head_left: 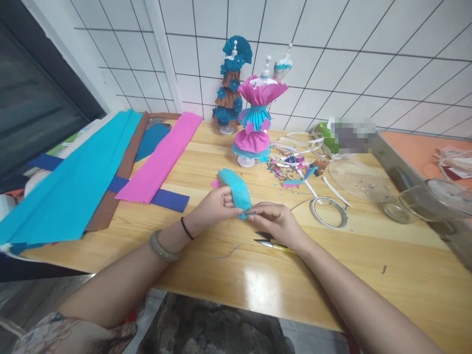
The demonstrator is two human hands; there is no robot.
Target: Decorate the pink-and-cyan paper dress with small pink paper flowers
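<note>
Between my hands is a short turquoise crepe paper strip point(239, 191), its upper end curving up and to the left. My left hand point(217, 204) has its fingers closed on the strip's left side, the thumb at the lower edge. My right hand point(278, 220) pinches the strip's lower end at the fingertips. Just below the right hand lie scissors point(267, 241) with dark blades and a yellow handle, partly covered by that hand. Behind the strip stands a small dress form in pink and turquoise ruffled paper point(252, 120).
A blue and brown paper-dressed form point(232, 88) stands against the tiled wall. Folded turquoise point(84, 182) and pink crepe paper point(162, 157) lie at left. Paper scraps point(285, 164), a tape roll point(328, 212) and a clear plastic container point(427, 199) are on the right.
</note>
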